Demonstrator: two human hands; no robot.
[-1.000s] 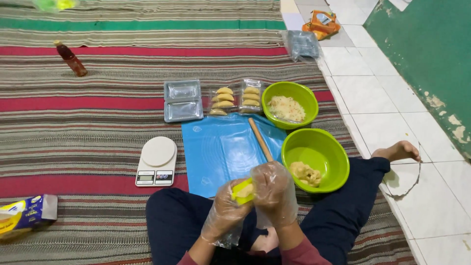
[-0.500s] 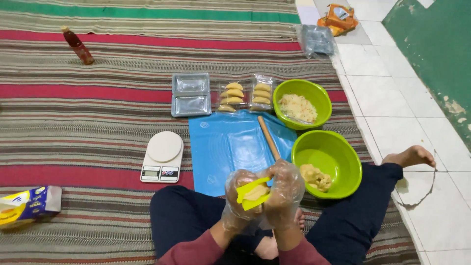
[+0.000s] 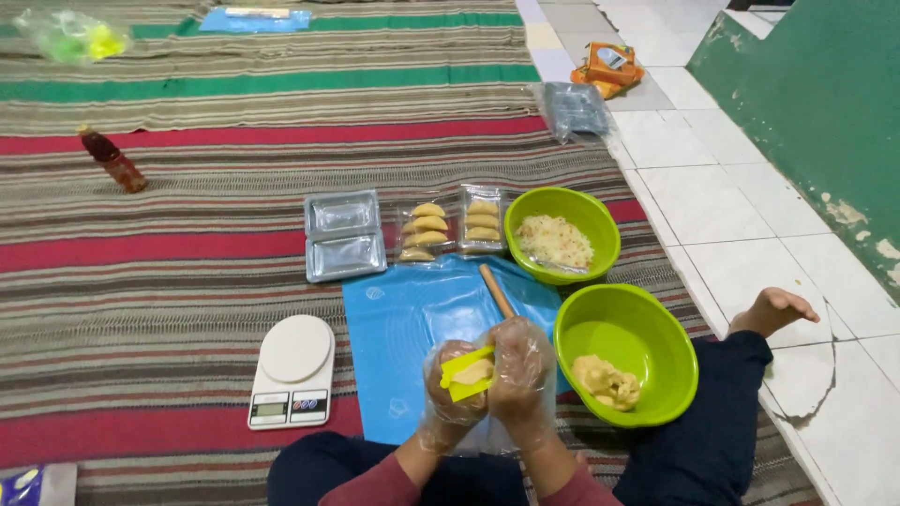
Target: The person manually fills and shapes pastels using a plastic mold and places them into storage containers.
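Yellow hinged press mould (image 3: 466, 373), folded partly shut over a piece of pale dough (image 3: 473, 371), held low in the middle of the view, above the near edge of the blue mat (image 3: 412, 319). Dough shows between the two yellow halves.

Left hand (image 3: 452, 394), in a clear plastic glove, cups the mould from below and behind, fingers wrapped around it in a closed grip. Right hand (image 3: 520, 375), also gloved, presses against the mould's right side, fingers curled shut on it. Both hands touch each other across the mould. Dark red sleeves at the bottom edge; person sits on the floor with legs in dark trousers, one bare foot (image 3: 776, 307) out on the white tiles.

Just right of the hands: a lime green bowl (image 3: 626, 330) with lumps of pale dough at its near side. Behind it, touching or nearly so, a second green bowl (image 3: 562, 211) holding shredded whitish filling. A wooden rolling pin (image 3: 496, 290) lies on the mat, slanting toward the hands.

Beyond the mat: two clear trays (image 3: 345, 236), empty-looking, side by side, and next to them two trays of folded golden pastries (image 3: 452, 230) in rows.

Left of the mat: a white kitchen scale (image 3: 292, 370) on the striped rug (image 3: 150, 272).

Farther off: a dark red bottle (image 3: 112, 160) lying tilted on the rug, a stack of clear packets (image 3: 574, 111), an orange bag (image 3: 607, 68) on the tiles.
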